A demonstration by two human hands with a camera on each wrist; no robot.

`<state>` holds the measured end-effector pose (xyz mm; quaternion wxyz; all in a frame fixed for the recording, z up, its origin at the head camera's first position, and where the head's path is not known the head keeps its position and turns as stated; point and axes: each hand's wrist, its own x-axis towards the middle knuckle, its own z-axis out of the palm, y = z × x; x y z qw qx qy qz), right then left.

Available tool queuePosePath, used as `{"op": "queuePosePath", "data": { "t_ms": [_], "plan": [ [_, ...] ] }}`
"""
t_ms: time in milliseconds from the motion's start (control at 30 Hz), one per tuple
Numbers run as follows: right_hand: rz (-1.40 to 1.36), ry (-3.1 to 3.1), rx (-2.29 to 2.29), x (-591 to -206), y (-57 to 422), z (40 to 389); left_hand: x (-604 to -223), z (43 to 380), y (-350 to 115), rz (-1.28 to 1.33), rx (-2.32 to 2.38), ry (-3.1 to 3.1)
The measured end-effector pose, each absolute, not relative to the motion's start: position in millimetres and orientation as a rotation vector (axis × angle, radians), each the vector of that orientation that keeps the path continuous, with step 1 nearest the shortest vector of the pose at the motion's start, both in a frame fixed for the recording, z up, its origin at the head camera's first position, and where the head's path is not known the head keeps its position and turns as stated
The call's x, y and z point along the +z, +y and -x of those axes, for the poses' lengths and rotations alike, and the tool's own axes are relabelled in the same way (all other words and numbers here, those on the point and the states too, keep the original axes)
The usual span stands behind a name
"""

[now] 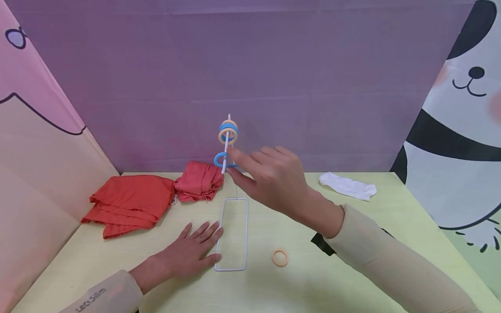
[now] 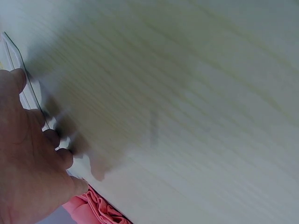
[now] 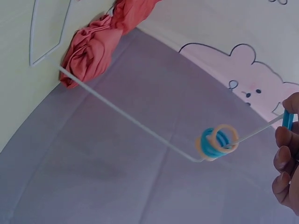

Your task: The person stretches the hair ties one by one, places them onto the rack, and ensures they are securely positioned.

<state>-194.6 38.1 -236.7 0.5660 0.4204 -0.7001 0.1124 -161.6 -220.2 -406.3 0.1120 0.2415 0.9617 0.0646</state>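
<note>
A white wire stand has a flat rectangular base on the table and a raised rod bearing several blue and beige rings. My right hand pinches another blue ring between thumb and index finger at the rod's near end. Whether the rod passes through this ring, I cannot tell for sure. My left hand lies with spread fingers on the table, its fingertips at the base's left side. A loose beige ring lies to the right of the base.
Two folded red cloths, a larger one and a smaller one, lie at the back left. At the back right is a white cloth. A purple backdrop rises behind the table, with printed panels at both sides.
</note>
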Motion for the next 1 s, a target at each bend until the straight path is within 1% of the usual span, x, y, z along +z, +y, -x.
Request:
{"op": "queuePosePath", "data": {
  "t_ms": [233, 400, 700, 1000],
  "plan": [
    [-0.907, -1.670, 0.198, -242, 33, 224, -407, 162, -220, -0.717, 0.197, 2.817],
    [-0.868, -1.712, 0.170, -243, 30, 236, -409, 162, -220, -0.747, 0.210, 2.825],
    [-0.807, -1.749, 0.172, -244, 27, 242, -405, 162, -219, -0.748, 0.193, 2.823],
    [-0.821, -1.870, 0.171, -245, 34, 233, -405, 161, -220, -0.734, 0.197, 2.820]
  ]
}}
